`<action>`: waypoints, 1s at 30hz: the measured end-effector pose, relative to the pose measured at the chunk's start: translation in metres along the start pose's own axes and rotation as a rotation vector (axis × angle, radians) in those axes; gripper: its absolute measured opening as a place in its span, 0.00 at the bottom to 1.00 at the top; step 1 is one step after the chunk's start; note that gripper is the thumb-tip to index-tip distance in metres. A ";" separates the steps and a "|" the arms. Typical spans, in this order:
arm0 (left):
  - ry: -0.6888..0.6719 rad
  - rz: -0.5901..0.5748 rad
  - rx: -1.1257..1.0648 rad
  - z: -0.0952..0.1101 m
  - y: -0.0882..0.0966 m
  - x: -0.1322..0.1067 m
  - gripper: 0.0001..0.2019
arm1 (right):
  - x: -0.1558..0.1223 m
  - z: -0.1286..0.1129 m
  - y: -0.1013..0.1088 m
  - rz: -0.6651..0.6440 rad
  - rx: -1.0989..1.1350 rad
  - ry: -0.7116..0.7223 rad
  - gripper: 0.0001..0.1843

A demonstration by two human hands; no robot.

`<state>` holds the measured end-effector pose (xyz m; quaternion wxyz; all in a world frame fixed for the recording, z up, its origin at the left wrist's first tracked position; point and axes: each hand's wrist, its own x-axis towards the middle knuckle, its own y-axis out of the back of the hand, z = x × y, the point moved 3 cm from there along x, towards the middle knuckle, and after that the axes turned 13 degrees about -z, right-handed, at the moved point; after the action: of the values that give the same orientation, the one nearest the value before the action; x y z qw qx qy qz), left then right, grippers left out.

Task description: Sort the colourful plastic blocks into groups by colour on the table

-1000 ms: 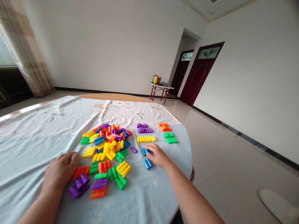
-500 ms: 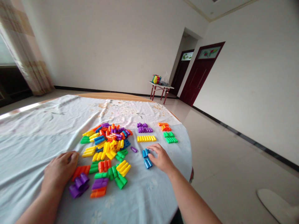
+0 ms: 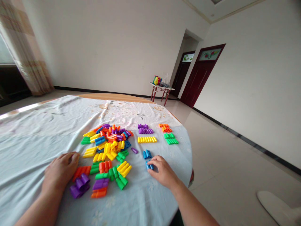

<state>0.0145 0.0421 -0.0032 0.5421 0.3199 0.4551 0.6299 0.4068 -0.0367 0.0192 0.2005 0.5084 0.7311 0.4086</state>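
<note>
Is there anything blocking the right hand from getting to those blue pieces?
No, nothing visible blocks it. The right hand is right at the nearer blue pieces; the farther blue pieces lie just beyond. The loose purple piece is off to the left.

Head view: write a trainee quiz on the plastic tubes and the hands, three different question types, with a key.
1. Which hand has its fingers on the nearer group of blue tapered plastic tubes: A) left or B) right?
2. True or false: the single purple tapered plastic tube lies left of the blue tubes.
3. Fill in: the orange plastic tubes at far right lie just beyond the ____ tubes.

Key: 1. B, right hand; 2. true; 3. green tubes.
</note>
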 end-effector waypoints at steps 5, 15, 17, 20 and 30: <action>-0.002 -0.002 -0.012 0.000 0.000 0.000 0.27 | 0.015 0.005 0.009 0.116 0.006 0.012 0.13; -0.018 0.016 -0.023 0.003 0.003 -0.005 0.26 | 0.038 0.022 -0.003 0.080 0.037 0.039 0.13; -0.020 0.017 -0.022 0.004 0.003 -0.006 0.26 | 0.037 0.019 0.000 0.103 0.028 0.040 0.12; -0.012 0.021 -0.020 0.006 0.002 -0.007 0.26 | 0.038 0.004 0.006 0.160 0.019 0.072 0.12; -0.037 0.013 -0.022 0.011 0.007 -0.016 0.26 | 0.041 -0.063 -0.040 -0.079 0.006 0.269 0.22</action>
<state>0.0254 0.0293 0.0088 0.5498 0.3283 0.4361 0.6323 0.3227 -0.0305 0.0284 0.1153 0.4203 0.7720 0.4627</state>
